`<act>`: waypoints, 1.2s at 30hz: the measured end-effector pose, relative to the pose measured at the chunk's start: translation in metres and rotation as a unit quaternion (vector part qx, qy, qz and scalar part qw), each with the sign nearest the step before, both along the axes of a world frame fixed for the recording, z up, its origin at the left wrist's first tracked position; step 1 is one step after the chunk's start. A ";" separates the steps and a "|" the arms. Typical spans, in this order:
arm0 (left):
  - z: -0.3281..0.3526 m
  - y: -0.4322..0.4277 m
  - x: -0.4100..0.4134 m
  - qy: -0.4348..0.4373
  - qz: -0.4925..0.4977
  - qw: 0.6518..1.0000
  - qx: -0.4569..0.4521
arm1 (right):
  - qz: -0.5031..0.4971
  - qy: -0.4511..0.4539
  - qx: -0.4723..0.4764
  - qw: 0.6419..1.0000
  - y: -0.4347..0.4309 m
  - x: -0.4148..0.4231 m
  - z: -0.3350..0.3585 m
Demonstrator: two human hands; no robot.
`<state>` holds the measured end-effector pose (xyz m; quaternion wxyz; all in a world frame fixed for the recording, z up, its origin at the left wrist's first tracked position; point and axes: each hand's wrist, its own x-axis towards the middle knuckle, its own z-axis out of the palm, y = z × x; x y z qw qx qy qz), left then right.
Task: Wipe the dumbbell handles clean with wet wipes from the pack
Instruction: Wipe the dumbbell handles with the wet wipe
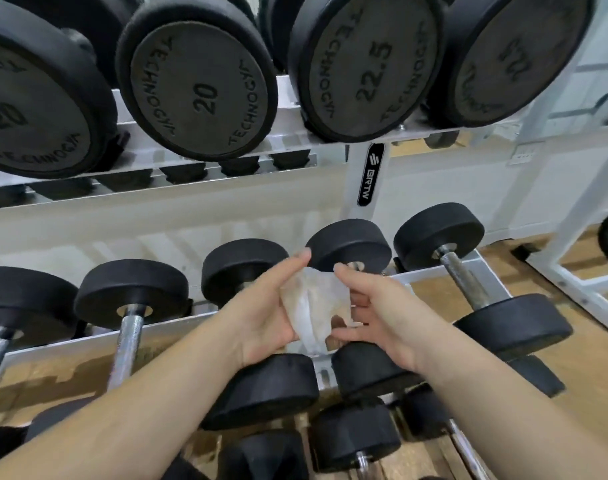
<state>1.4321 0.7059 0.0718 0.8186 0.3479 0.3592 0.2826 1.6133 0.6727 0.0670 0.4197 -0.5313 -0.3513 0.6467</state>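
Left hand (261, 317) and right hand (382, 313) both hold the wet wipe (313, 306); exposed dumbbell handle (465, 282) lies at three o'clock, axis eleven-to-five, nearer the right hand.

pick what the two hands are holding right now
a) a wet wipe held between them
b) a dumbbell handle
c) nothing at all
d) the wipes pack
A: the left hand and the right hand each pinch a side of a whitish, crumpled wet wipe, held up in front of the dumbbells on the lower rack; no pack is in view.
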 end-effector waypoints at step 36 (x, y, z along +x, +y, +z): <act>-0.083 0.066 0.069 0.466 0.054 0.841 0.271 | -0.078 -0.319 -0.050 0.943 0.087 0.040 -0.061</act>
